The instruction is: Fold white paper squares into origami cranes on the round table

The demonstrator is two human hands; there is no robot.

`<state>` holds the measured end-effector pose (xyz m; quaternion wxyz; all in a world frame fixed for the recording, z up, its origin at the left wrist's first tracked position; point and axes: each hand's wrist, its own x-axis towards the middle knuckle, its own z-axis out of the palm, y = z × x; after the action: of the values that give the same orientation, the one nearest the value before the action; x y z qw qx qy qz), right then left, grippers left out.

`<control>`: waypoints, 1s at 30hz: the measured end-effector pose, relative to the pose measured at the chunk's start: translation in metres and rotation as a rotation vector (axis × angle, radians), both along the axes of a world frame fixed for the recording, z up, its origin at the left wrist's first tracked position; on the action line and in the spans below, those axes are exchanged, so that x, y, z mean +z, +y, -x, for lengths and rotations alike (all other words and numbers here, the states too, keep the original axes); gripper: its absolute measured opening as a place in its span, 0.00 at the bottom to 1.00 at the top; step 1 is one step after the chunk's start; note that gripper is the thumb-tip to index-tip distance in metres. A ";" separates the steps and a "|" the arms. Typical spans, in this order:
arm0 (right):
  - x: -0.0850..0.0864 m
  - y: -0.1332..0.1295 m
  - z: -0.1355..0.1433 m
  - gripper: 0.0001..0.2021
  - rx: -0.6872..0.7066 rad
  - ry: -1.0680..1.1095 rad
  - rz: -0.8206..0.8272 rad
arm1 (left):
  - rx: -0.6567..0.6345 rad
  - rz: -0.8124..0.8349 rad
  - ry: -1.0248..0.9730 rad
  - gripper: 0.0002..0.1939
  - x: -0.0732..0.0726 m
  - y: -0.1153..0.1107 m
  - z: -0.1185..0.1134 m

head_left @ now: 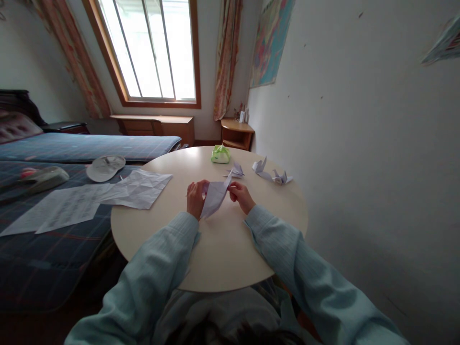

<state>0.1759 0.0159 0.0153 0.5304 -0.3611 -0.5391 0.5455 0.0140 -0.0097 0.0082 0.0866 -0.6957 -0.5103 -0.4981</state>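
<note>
A folded piece of white paper (214,197) is held up over the round table (215,258), between my two hands. My left hand (196,199) grips its left edge, fingers closed on it. On the other side my right hand (241,194) pinches the paper near its narrow upper point. Just behind the held piece lies a folded paper figure (236,169). Two more folded paper shapes, one upright (259,165) and one lower (282,178), rest at the table's right side.
A green tissue pack (220,154) stands at the table's far edge. Creased paper (143,187) overlaps the left edge, beside printed sheets (68,206) on the bed. A cap (105,167) lies on the bed. The wall (359,158) is close on the right.
</note>
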 end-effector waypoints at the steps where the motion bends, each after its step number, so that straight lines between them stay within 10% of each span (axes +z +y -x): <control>1: 0.000 0.000 0.000 0.12 0.010 0.002 0.021 | -0.016 0.000 0.012 0.16 0.000 0.000 0.000; 30: 0.004 0.000 -0.003 0.05 -0.080 0.047 0.067 | -0.093 0.087 -0.007 0.22 -0.002 0.005 0.004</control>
<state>0.1785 0.0157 0.0191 0.5522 -0.3870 -0.4930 0.5499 0.0101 -0.0049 0.0062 0.0312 -0.7200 -0.4990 -0.4812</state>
